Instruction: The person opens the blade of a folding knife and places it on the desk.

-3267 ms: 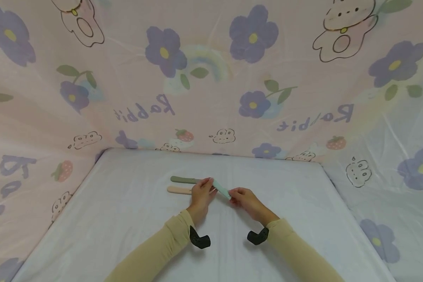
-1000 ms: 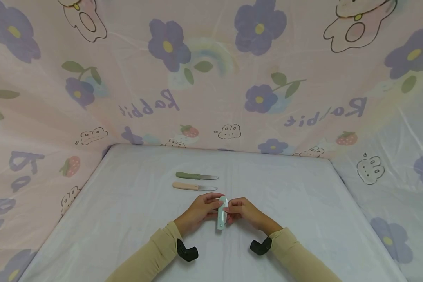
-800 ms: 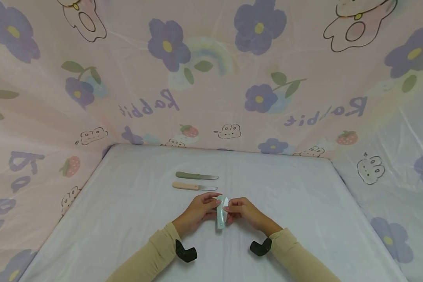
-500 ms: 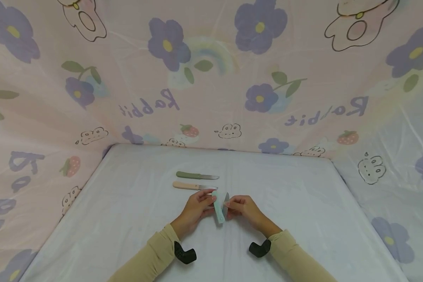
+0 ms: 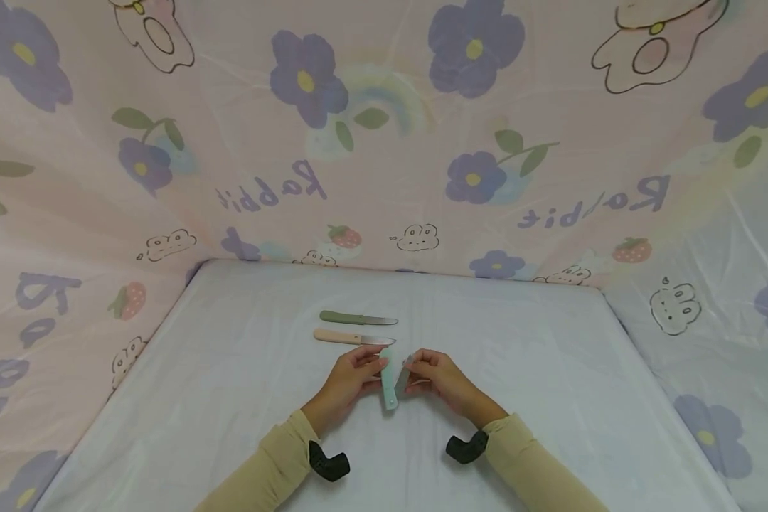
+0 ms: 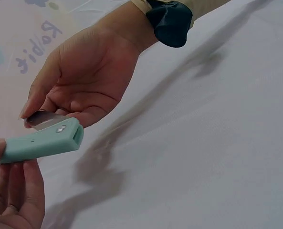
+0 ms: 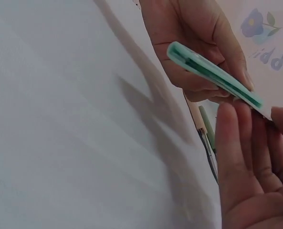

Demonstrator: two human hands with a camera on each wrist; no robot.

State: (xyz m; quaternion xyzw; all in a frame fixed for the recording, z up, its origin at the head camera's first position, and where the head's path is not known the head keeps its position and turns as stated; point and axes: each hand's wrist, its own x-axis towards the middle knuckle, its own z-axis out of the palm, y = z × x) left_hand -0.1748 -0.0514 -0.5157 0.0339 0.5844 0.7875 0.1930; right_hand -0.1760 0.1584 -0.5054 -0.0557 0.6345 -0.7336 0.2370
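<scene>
A mint-green folding knife [image 5: 389, 380] is held between both hands, its blade swung partway out of the handle. My left hand [image 5: 350, 378] pinches the mint handle near its far end, as the left wrist view also shows for the handle [image 6: 43, 141]. With thumb and fingers my right hand [image 5: 444, 377] pinches the metal blade [image 5: 404, 373]. In the right wrist view the slot in the handle [image 7: 213, 74] faces the camera. Beyond the hands lie a green-handled knife [image 5: 342, 317] and a beige-handled knife [image 5: 338, 336], both unfolded, blades to the right.
A white-covered table [image 5: 518, 341] lies under the hands. Printed fabric [image 5: 384, 156] with flowers and rabbits rises behind it and on both sides. A black wrist device [image 5: 330, 462] sits at the left cuff, another black device [image 5: 467, 448] at the right cuff.
The mint knife came away from beside the other knives toward the person and turned more upright. Its blade has swung out from the handle, the right hand now pinching it; the hands have moved slightly left.
</scene>
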